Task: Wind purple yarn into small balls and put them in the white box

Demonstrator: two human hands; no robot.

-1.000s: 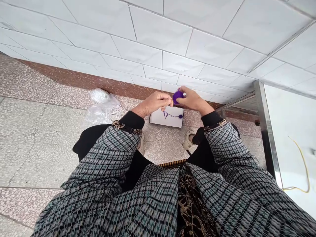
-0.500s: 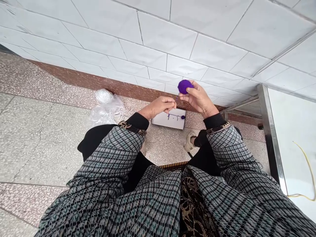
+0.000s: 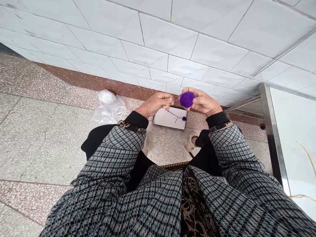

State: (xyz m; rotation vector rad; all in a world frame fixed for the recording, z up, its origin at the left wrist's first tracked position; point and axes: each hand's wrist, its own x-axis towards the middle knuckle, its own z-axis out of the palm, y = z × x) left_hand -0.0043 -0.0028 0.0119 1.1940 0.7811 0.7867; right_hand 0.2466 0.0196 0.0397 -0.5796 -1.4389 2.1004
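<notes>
A purple yarn ball sits in my right hand, with the fingers curled round its far and right sides. My left hand is closed in a pinch on the purple yarn strand, which runs taut to the ball. Below the hands lies a shallow box with a white inside and a dark rim. Loose purple yarn trails across the box to a small dark purple clump at its right side.
On the floor to the left lie a white yarn ball and a clear plastic bag, with white strands beside it. A metal-edged table bearing a yellow cord stands at the right. The tiled wall rises ahead.
My right hand has turned the purple ball about, first raising it and then lowering it. The strand between the hands now shows stretched. Yarn over the box has shifted.
</notes>
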